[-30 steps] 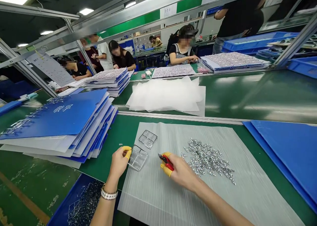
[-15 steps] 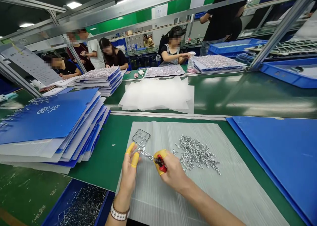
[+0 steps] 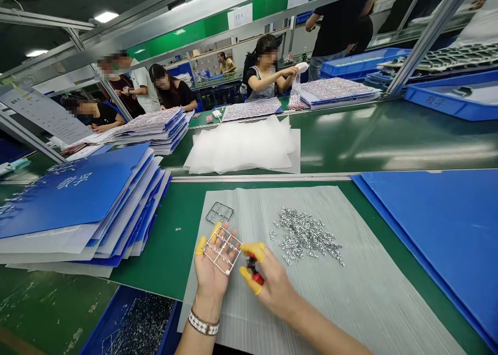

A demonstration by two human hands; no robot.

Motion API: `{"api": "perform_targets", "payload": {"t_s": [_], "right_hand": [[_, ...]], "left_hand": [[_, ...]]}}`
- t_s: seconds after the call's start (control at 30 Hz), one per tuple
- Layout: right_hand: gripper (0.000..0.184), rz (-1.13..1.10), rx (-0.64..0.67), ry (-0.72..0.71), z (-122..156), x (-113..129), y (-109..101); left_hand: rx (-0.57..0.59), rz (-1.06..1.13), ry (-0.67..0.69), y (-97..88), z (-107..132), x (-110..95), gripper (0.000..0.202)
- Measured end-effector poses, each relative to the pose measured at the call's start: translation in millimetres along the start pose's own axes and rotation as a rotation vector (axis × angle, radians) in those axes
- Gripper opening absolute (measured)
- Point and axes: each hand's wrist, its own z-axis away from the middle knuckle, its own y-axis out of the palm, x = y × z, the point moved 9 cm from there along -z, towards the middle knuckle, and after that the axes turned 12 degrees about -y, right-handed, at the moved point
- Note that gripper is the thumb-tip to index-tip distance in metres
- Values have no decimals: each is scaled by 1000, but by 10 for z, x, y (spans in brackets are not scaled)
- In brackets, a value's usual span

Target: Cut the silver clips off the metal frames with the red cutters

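The metal frame [image 3: 222, 250] has moved onto the left hand [image 3: 210, 267], beside red snips [image 3: 253, 270].

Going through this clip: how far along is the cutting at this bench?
Done: a heap of small silver pieces lies on the ribbed plastic sheet, and a blue bin holds tangled metal frames. In hand: a metal frame with pieces still on it rests on the open left hand, and the right hand grips red-handled snips. Left: another frame lies on the sheet.

Sprue frame [image 3: 223, 251] on left palm [image 3: 210, 278], red nippers [image 3: 256, 277]
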Motion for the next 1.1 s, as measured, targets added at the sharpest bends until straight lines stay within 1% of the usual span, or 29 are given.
{"api": "perform_targets", "payload": {"t_s": [0.03,0.07,0.1,0.17,0.27,0.33,0.4,0.47,0.57,0.77,0.97,1.1], "right_hand": [[30,-5,6,40,5,-66,-27],[31,20,40,62,-3,-114,-33],[34,73,101,70,-22,-148,-16],[38,236,279,86,-77,-203,66],[26,469,531,145,-176,-259,197],[18,547,640,143,-261,-228,274],[17,576,712,128,-334,-182,341],[17,586,748,128,-378,-162,380],[17,591,764,138,-399,-167,398],[21,595,791,168,-382,-200,406],[20,634,789,132,-386,-194,421],[15,666,802,97,-397,-159,441]], "left_hand": [[4,-11,4,-3,13,-15,42],[-1,-28,17,-9,22,-28,43],[-10,-52,38,-16,27,-40,45],[-42,-117,107,-29,30,-62,52],[-87,-213,189,-47,18,-47,64],[-99,-241,216,-61,10,-15,68],[-97,-252,231,-68,8,12,69],[-88,-268,231,-63,9,32,66],[-76,-296,225,-47,7,44,61],[-103,-340,256,-69,-6,28,53],[-115,-388,290,-115,-17,19,54],[-109,-411,297,-148,-27,14,54]]}}
